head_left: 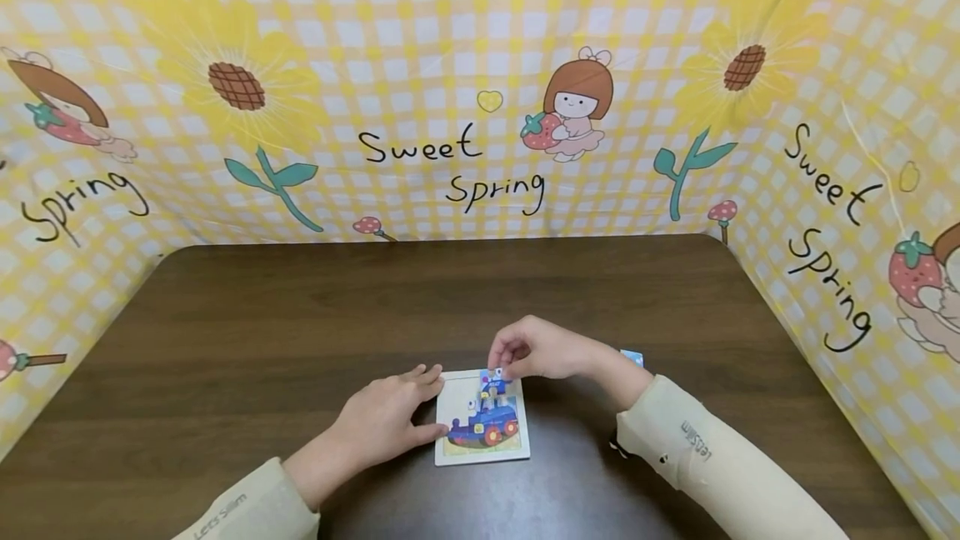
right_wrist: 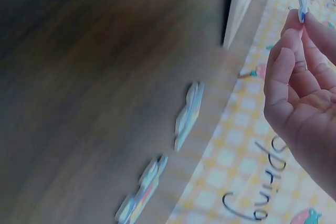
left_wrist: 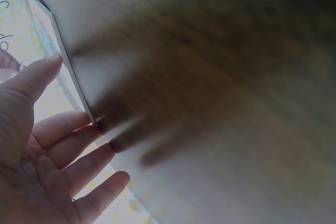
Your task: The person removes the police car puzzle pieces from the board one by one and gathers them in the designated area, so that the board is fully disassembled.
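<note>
A square jigsaw puzzle board [head_left: 483, 462] with a pale frame lies on the table. Its lower part shows a blue train with red wheels [head_left: 491, 432]; the upper left is pale and bare. My left hand [head_left: 382, 419] rests at the board's left edge, with thumb and fingertips touching it and fingers fairly straight in the left wrist view. Between thumb and fingers, my right hand [head_left: 551, 350] pinches a blue puzzle piece [head_left: 492, 383] over the board's upper right. In the right wrist view this piece is seen edge-on, raised above the table.
Two loose stacks or groups of puzzle pieces [right_wrist: 189, 116] lie on the brown table [head_left: 300, 298] in the right wrist view. One blue piece [head_left: 632, 357] shows behind my right forearm. Checked cloth [head_left: 420, 40] walls the table's back and sides.
</note>
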The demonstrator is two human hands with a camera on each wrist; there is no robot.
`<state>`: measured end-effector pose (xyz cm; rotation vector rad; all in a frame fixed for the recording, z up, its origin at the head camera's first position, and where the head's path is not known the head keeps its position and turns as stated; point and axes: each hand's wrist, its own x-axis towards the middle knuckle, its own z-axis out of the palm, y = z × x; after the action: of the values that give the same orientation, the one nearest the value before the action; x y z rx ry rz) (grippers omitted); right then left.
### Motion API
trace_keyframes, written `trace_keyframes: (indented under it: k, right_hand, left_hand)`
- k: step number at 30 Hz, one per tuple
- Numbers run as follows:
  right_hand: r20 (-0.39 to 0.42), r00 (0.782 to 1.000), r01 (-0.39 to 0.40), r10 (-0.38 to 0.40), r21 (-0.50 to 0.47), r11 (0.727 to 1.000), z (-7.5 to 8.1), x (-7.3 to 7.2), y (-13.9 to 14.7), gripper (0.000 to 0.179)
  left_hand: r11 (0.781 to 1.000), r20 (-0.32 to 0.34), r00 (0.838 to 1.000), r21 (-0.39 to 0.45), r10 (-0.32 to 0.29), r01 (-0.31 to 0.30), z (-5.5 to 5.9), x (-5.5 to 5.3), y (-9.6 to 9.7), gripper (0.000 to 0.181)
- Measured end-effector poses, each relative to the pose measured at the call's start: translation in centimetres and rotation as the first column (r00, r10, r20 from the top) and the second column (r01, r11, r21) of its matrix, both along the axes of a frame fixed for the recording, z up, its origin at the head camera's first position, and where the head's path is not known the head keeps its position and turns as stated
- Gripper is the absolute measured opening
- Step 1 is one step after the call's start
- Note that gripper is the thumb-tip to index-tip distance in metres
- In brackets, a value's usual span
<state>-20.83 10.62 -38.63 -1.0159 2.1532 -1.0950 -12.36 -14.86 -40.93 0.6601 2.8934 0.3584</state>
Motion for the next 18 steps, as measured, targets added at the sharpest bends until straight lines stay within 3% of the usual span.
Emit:
trace_keyframes:
  k: [11,18]
  right_hand:
    - [0.02,0.992,0.12,-0.121,0.025,0.992,0.5,0.2,4.4,0.008]
    - [0.018,0.991,0.132,-0.133,0.042,0.99,0.1,0.6,6.9,0.007]
  left_hand:
    - [1.0,-0.04,0.999,-0.004,-0.017,0.017,-0.1,0.1,-0.1,0.064]
    - [1.0,-0.029,1.0,-0.017,-0.007,0.006,0.0,0.1,-0.1,0.065]
